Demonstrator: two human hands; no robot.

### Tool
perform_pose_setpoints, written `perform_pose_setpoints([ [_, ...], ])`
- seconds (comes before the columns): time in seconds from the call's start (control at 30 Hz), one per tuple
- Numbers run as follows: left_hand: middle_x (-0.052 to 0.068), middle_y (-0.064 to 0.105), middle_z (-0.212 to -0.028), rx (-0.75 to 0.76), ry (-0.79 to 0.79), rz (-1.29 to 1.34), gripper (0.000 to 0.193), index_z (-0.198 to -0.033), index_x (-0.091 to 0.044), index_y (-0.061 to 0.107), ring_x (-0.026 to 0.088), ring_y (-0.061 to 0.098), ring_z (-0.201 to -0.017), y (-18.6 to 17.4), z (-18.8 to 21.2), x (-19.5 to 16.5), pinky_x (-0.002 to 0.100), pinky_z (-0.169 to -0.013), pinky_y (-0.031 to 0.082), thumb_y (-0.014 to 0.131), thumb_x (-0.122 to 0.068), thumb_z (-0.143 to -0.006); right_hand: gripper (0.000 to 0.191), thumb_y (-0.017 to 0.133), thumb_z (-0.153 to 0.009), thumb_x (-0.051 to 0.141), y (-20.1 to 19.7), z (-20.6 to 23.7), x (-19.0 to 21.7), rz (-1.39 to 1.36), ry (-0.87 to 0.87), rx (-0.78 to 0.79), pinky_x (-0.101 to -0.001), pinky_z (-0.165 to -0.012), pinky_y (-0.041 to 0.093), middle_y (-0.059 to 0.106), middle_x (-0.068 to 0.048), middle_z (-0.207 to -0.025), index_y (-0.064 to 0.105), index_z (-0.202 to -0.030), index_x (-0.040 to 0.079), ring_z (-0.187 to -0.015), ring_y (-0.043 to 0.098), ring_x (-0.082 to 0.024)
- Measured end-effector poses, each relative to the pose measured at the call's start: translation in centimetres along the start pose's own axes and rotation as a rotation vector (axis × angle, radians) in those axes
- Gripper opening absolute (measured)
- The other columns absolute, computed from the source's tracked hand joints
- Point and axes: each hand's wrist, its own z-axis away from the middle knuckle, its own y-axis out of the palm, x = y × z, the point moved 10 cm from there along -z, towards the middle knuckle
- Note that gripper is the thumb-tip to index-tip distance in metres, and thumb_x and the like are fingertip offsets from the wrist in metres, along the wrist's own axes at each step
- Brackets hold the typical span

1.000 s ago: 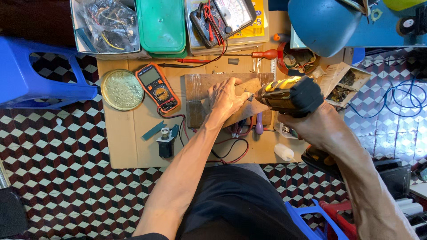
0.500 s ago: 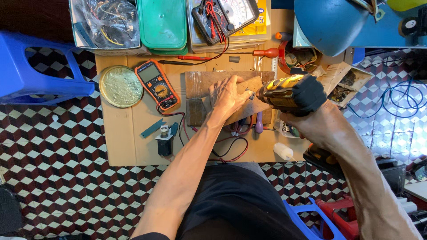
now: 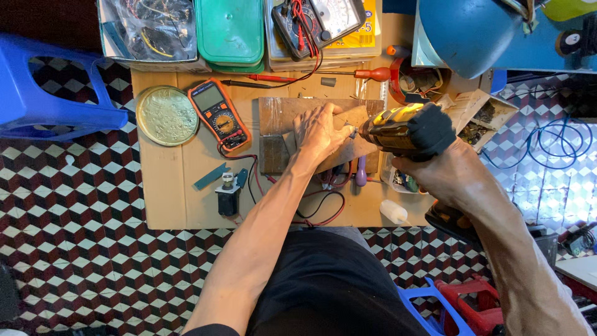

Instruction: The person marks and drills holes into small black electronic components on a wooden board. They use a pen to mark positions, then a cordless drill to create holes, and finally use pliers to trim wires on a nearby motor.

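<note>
Right of the orange multimeter (image 3: 219, 115), left hand (image 3: 320, 130) flat on wooden board (image 3: 311, 134) — right hand (image 3: 448, 177) grips cordless drill (image 3: 404, 130); drilling underway, steady pressure needed.

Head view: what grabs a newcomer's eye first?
The yellow-and-black cordless drill in the right hand, at centre right, its tip meeting the wooden board that the left hand presses flat. Next, the orange multimeter beside a round gold tin lid at the left of the cardboard sheet.
</note>
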Motion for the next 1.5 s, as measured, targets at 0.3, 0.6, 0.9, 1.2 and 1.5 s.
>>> perform_pose_setpoints([
  [0.3, 0.006, 0.069, -0.122, -0.019, 0.012, 0.001, 0.057, -0.121, -0.017, 0.064, 0.030, 0.058, -0.120, 0.1, 0.1, -0.1, 0.052, -0.109, 0.030, 0.079, -0.046, -0.075, 0.040, 0.073, -0.086, 0.027, -1.0, 0.1, 2.3, -0.014, -0.248, -0.097, -0.0406, -0.077, 0.059, 0.076, -0.012, -0.104, 0.069, -0.124, 0.016, -0.088, 0.074, -0.025],
  [0.6, 0.007, 0.069, -0.122, 0.021, -0.029, 0.003, 0.058, -0.122, -0.019, 0.065, 0.030, 0.058, -0.120, 0.4, -0.1, 0.2, 0.053, -0.111, 0.029, 0.080, -0.047, -0.074, 0.044, 0.072, -0.088, 0.034, -0.3, -0.2, 0.5, 0.086, 0.002, 0.003, -0.0448, -0.079, 0.060, 0.076, -0.013, -0.107, 0.068, -0.131, 0.029, -0.092, 0.075, -0.027],
  [0.9, 0.007, 0.069, -0.123, -0.005, -0.001, 0.012, 0.057, -0.120, -0.018, 0.065, 0.030, 0.058, -0.118, 0.0, -0.1, 0.1, 0.052, -0.109, 0.029, 0.081, -0.047, -0.073, 0.046, 0.071, -0.086, 0.043, -0.4, -0.5, 1.0, 0.178, -0.035, -0.012, -0.0464, -0.077, 0.060, 0.075, -0.016, -0.106, 0.069, -0.129, 0.027, -0.091, 0.074, -0.033],
  [1.2, 0.010, 0.071, -0.115, 0.038, -0.029, -0.028, 0.058, -0.121, -0.020, 0.065, 0.030, 0.060, -0.116, 0.1, -0.3, 0.2, 0.049, -0.108, 0.032, 0.080, -0.050, -0.074, 0.043, 0.069, -0.086, 0.044, -0.4, -0.5, 0.7, 0.155, -0.003, 0.008, -0.0466, -0.077, 0.061, 0.076, -0.017, -0.102, 0.070, -0.126, 0.028, -0.089, 0.076, -0.031],
  [1.5, 0.010, 0.072, -0.115, 0.016, -0.012, -0.011, 0.057, -0.119, -0.019, 0.065, 0.030, 0.060, -0.116, 0.1, -0.3, 0.1, 0.050, -0.106, 0.032, 0.079, -0.050, -0.074, 0.042, 0.071, -0.087, 0.042, -0.5, -0.6, 1.7, 0.176, -0.129, -0.047, -0.0460, -0.076, 0.059, 0.076, -0.016, -0.103, 0.071, -0.126, 0.026, -0.088, 0.073, -0.031],
])
